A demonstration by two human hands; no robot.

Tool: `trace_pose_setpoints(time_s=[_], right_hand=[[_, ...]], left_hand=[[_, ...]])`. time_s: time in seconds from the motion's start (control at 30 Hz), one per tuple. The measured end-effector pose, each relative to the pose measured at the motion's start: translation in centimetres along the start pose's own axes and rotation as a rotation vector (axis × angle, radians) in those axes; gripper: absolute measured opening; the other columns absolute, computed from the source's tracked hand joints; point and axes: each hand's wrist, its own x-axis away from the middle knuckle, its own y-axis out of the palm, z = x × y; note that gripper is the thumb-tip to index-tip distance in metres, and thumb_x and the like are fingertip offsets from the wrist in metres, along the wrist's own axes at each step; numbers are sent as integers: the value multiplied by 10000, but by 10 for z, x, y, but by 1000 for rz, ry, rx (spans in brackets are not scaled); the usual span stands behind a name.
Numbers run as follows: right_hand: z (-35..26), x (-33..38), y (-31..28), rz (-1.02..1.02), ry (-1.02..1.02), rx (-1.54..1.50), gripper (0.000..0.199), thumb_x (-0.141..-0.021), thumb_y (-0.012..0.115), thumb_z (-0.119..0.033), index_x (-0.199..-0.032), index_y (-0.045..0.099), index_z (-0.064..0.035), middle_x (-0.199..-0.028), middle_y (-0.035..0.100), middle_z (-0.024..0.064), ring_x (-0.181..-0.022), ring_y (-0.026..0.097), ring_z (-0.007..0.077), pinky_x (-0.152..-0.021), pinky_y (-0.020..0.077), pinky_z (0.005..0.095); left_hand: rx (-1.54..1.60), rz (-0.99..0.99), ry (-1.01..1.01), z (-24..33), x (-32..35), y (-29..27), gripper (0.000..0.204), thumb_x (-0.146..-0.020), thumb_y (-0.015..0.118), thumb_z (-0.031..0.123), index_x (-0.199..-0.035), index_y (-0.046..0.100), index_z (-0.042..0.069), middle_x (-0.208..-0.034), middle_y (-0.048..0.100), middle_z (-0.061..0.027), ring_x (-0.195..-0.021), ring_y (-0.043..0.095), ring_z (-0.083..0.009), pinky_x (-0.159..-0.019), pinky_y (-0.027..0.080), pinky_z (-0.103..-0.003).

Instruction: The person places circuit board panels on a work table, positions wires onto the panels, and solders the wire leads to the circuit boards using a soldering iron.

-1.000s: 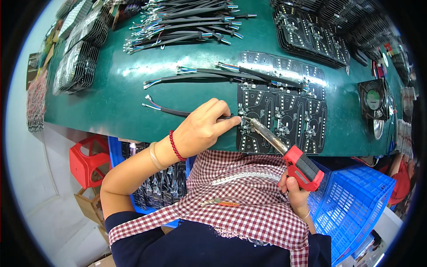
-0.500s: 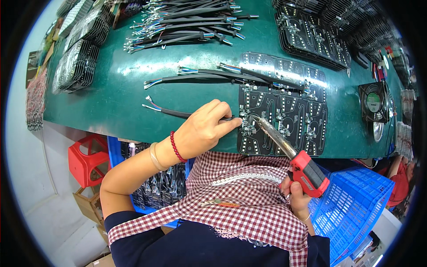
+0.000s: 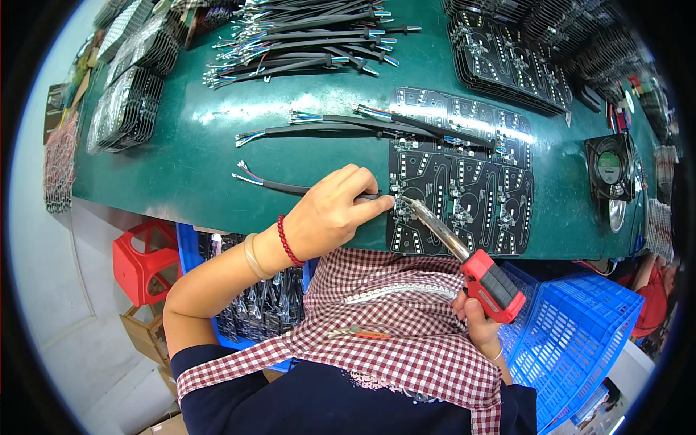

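My left hand (image 3: 335, 212) pinches a black-sleeved cable (image 3: 279, 186) near its right end, at the left edge of a black circuit board panel (image 3: 475, 174). Bare coloured wire ends stick out at the cable's left. My right hand (image 3: 475, 319) is wrapped round the red handle of a soldering iron (image 3: 493, 286). The iron's tip meets the board just right of my left fingertips; whether it touches a wire is too small to tell. Two more sleeved cables (image 3: 326, 127) lie with their right ends over the panel's upper part.
A pile of sleeved cables (image 3: 304, 40) lies at the far side of the green table (image 3: 181, 174). Stacked boards (image 3: 507, 61) stand far right, more (image 3: 127, 109) far left. A black fan (image 3: 609, 167) sits right. Below the table are blue crates (image 3: 573, 333) and a red stool (image 3: 145, 261).
The soldering iron and my right hand have shifted slightly left, bringing the tip closer to my left fingertips. My left hand keeps its pinch on the cable almost unmoved.
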Motion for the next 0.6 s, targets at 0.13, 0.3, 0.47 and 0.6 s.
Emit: trace_pose_setpoints(time_s=[0.13, 0.3, 0.47, 0.6], right_hand=[[3, 1, -3, -26, 24, -5, 169, -820, 642, -186, -802, 621, -19, -679, 568, 33, -596, 542, 160, -579, 430, 289], [5, 2, -2, -30, -29, 27, 163, -819, 636, -170, -800, 619, -9, -672, 576, 39, -590, 544, 152, -569, 433, 283], [-3, 1, 1, -20, 32, -104, 169, -825, 632, -168, -774, 619, -8, -622, 569, 33, -544, 531, 124, -515, 421, 263], [-4, -1, 3, -17, 42, -113, 170, -823, 637, -170, -773, 622, -8, -631, 570, 37, -548, 530, 124, -521, 425, 266]], left_hand=[[10, -9, 7, 0, 1, 1, 331, -671, 596, -65, -968, 664, 66, -787, 501, -67, -700, 517, -213, -582, 443, -317], [7, -8, 7, 1, -1, 0, 322, -668, 595, -62, -955, 666, 64, -792, 504, -68, -700, 516, -216, -588, 444, -321], [-23, -1, 7, 1, 0, 0, 321, -669, 594, -57, -959, 661, 63, -806, 509, -70, -701, 514, -217, -588, 443, -324], [-29, -4, 6, 3, -1, 0, 330, -663, 593, -58, -963, 657, 63, -818, 510, -74, -707, 514, -219, -593, 444, -323]])
